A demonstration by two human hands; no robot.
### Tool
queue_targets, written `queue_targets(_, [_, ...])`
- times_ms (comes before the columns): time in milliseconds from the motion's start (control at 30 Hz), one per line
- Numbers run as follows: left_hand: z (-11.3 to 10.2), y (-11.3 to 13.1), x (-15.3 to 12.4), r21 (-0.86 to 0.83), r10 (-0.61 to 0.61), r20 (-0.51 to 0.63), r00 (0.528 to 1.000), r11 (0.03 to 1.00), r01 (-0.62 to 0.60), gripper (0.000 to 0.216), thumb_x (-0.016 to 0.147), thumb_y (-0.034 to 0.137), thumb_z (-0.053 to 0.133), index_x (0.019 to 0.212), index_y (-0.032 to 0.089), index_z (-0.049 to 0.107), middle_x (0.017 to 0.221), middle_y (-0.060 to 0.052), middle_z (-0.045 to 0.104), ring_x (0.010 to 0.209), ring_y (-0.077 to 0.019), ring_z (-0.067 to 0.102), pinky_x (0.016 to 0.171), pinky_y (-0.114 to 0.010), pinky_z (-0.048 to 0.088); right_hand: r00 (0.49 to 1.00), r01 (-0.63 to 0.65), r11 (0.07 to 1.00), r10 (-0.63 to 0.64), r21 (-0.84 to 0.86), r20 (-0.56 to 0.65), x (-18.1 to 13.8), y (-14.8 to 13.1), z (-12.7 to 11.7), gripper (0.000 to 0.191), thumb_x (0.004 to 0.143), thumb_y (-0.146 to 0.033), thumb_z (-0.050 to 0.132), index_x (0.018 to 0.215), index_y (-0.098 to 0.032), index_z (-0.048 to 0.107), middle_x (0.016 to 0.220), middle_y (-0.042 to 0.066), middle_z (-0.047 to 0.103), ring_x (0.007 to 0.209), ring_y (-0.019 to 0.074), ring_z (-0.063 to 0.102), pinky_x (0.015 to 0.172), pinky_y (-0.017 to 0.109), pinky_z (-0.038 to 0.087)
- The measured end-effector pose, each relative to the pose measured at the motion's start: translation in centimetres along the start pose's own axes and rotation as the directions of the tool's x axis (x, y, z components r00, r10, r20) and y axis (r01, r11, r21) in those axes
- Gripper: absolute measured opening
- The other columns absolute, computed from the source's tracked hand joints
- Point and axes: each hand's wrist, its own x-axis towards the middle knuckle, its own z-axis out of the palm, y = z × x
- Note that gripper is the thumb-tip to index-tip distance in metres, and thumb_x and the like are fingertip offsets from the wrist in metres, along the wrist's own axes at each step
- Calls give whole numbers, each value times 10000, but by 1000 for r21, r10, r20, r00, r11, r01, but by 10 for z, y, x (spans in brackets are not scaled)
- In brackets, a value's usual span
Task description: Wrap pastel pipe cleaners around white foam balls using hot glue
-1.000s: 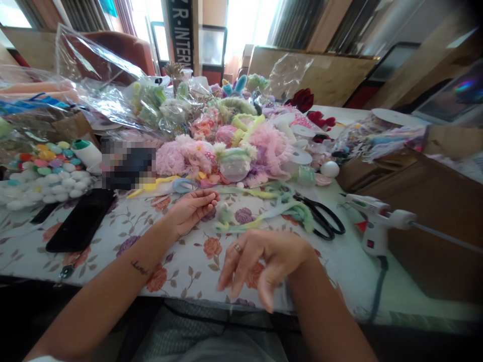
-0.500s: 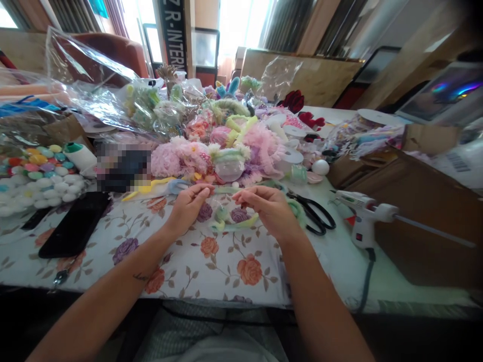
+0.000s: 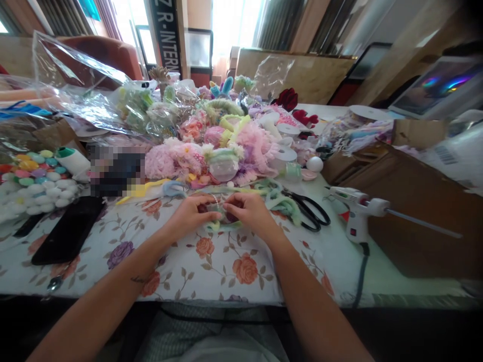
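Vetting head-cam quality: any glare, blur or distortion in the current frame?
Head view: window blown out white; plastic wrap glinting; top-right corner dark; a pixelated patch above the phone; fine detail between left hand and right hand too soft to read.

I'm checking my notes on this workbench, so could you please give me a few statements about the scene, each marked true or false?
1. The left hand and the right hand are close together over the white cloth printed with roses. True.
2. The white plastic glue gun lies to the left of the black-handled scissors. False: the glue gun is to the right of the scissors.
3. Soft pastel green-and-yellow strands lie beside the scissors. True.
4. The right hand grips the scissors. False: the scissors lie apart from it, to its right.
5. The flat black rectangular phone lies to the left of the left hand. True.
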Motion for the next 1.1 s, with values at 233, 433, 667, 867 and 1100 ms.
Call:
queue_targets(233, [9,-8,5,-259,-16,56,998,965,30,184,709,328,748,721,147,719,807,-56,665,658,-140,558,570,-247,417,1000,24,1000,-24,14,7,0,2,2,152,791,-261,612,706,-154,679,556,5,631,516,133,565,521,237,409])
queue_targets(433, [-3,-5,3,-712,-293,-80,953,686,151,254,653,322,820,748,143,667,723,-4,638,632,-92,580,608,-195,491,982,79,996,-69,47,-175,-2,-6,3,221,814,-365,608,709,-172,620,581,-12,574,515,117,499,503,236,371])
queue_targets(667, [-9,4,2,-845,-385,-74,920,515,147,302,605,272,860,722,128,622,684,11,629,587,-73,584,566,-173,510,985,122,982,-102,142,-140,-14,-15,30,278,797,-432,658,803,-215,484,742,-19,562,637,126,514,578,247,404])
queue_targets(867, [-3,10,-3,-827,-357,-51,933,539,161,298,639,268,835,763,151,590,648,43,578,529,-69,547,531,-190,483,988,113,979,-93,169,-122,-16,-16,39,284,771,-354,675,803,-228,423,707,-56,462,592,108,439,559,245,371])
queue_targets(1100, [-2,12,-5,-824,-263,20,965,542,165,288,730,283,770,959,146,659,853,-20,653,701,-99,603,648,-214,507,981,132,952,-85,276,-176,-14,-15,40,217,775,-289,643,795,-221,437,653,-66,429,567,101,410,515,231,344])
